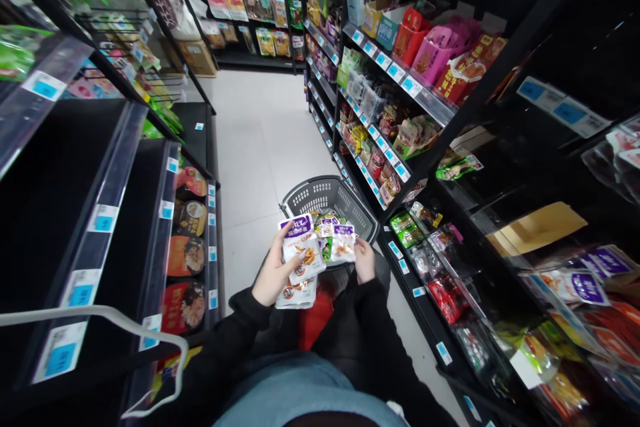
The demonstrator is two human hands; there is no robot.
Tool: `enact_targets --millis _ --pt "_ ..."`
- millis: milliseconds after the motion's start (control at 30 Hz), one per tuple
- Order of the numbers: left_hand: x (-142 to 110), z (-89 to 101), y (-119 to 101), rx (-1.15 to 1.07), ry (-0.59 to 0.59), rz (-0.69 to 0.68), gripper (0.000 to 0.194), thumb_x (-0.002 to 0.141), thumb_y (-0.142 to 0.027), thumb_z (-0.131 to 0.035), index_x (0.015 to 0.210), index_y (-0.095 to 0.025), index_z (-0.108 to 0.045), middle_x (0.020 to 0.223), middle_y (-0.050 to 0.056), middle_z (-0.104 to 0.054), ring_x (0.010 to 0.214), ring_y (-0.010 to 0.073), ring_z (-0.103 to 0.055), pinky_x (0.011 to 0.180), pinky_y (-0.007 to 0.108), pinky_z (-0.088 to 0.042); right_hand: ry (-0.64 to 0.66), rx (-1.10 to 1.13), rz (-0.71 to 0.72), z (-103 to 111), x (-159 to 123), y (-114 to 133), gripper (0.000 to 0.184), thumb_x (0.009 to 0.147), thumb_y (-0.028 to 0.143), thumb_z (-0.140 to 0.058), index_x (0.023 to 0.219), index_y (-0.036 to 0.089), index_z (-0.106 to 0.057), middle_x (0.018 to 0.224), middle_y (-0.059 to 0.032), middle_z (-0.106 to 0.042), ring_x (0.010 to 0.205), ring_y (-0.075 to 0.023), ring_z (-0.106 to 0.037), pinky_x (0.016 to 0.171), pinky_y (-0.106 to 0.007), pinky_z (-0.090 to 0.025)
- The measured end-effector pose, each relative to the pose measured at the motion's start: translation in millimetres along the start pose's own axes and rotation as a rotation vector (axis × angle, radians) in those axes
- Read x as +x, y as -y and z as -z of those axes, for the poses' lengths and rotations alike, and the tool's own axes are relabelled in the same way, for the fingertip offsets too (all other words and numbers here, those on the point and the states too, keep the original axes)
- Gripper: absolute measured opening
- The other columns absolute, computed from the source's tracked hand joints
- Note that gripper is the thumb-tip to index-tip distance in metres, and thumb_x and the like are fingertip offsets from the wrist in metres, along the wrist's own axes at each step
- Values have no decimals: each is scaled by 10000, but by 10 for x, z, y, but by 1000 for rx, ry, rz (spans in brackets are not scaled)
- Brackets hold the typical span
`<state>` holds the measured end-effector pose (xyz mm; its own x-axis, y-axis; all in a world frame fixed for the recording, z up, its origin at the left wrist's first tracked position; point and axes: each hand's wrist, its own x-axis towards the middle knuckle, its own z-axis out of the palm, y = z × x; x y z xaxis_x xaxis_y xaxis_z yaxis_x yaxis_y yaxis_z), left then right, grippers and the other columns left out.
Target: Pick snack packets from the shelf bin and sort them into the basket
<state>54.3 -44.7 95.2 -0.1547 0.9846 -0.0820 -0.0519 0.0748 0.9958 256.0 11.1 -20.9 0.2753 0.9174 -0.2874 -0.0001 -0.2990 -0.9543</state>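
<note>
My left hand [274, 272] is closed round white-and-purple snack packets [303, 248], at least two of them overlapping. The front packet carries a picture of brownish food. A smaller packet [343, 244] of similar colours is pinched at its right edge by my right hand [365, 260]. Both hands are above the near side of a dark grey shopping basket [327, 188] with slotted walls. Inside the basket lie several green and white packets [325, 221], partly hidden behind what I hold.
Shelves with bagged snacks [453, 297] run along the right, close to the basket. On the left, black shelves hold round instant-food bowls [186, 256], and a white cable [100, 312] crosses in front. Pale floor [255, 140] stretches to a back rack of hanging bags [223, 0].
</note>
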Motion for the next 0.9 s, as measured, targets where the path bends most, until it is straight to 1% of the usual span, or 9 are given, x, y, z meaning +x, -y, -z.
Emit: enact_targets --millis 100,200,300,400,467,567,700,767,900 --pt "-40 -65 35 -108 26 58 973 707 -340 -701 1473 -246 -109 1410 151 -413 1207 304 -499 1000 442 -414 68 -90 54 -80 200 207 200 740 329 -645 861 171 -624 854 -68 -660 800 -205 -635 653 -257 -520" --pt "-77 -102 49 -214 75 154 1118 684 -328 -729 1470 -259 63 1310 164 -515 1112 306 -575 944 477 -454 231 -22 68 -41 107 363 284 727 408 -655 857 158 -620 858 -73 -652 768 -207 -630 661 -274 -521" --pt "-79 -129 53 -157 81 175 1104 627 -325 -766 1469 -198 -63 1329 183 -494 1161 322 -536 976 473 -429 414 117 145 -6 -225 518 374 755 479 -622 927 148 -607 863 -66 -641 733 -194 -618 647 -267 -514" --pt "-69 -187 53 -34 124 144 992 571 -309 -791 1401 -133 -279 1357 191 -464 1223 328 -478 1030 458 -378 456 91 276 -43 -552 659 313 734 400 -690 901 151 -602 842 -42 -633 759 -189 -601 683 -248 -496" --pt "-75 -237 55 -3 155 140 951 555 -292 -793 1368 -129 -329 1335 183 -488 1211 321 -489 1044 462 -359 428 58 289 -76 -677 703 285 717 359 -705 877 152 -592 825 -33 -635 742 -191 -596 686 -250 -490" --pt "-106 -288 65 -22 156 171 891 566 -302 -778 1338 -132 -369 1331 175 -496 1204 315 -497 1045 453 -355 315 42 255 -80 -734 688 257 730 355 -666 857 148 -581 795 -32 -636 725 -198 -596 675 -258 -489" --pt "-146 -283 68 -180 136 332 798 580 -323 -742 1291 -147 -426 1261 151 -563 1143 325 -545 952 432 -441 195 25 229 19 -682 614 275 740 384 -639 867 151 -566 797 -43 -642 738 -212 -608 654 -258 -489" --pt "-141 -261 50 -250 136 384 798 529 -272 -759 1254 -145 -451 1157 131 -626 1070 327 -588 902 422 -471 131 32 214 112 -619 541 303 741 408 -624 895 155 -558 841 -54 -649 771 -221 -617 666 -263 -495" --pt "-76 -195 0 -283 71 362 816 483 -220 -795 1221 -140 -455 1030 99 -665 965 301 -629 847 403 -495 38 12 117 377 -463 205 321 729 426 -584 906 161 -546 860 -66 -655 754 -228 -632 666 -289 -514"
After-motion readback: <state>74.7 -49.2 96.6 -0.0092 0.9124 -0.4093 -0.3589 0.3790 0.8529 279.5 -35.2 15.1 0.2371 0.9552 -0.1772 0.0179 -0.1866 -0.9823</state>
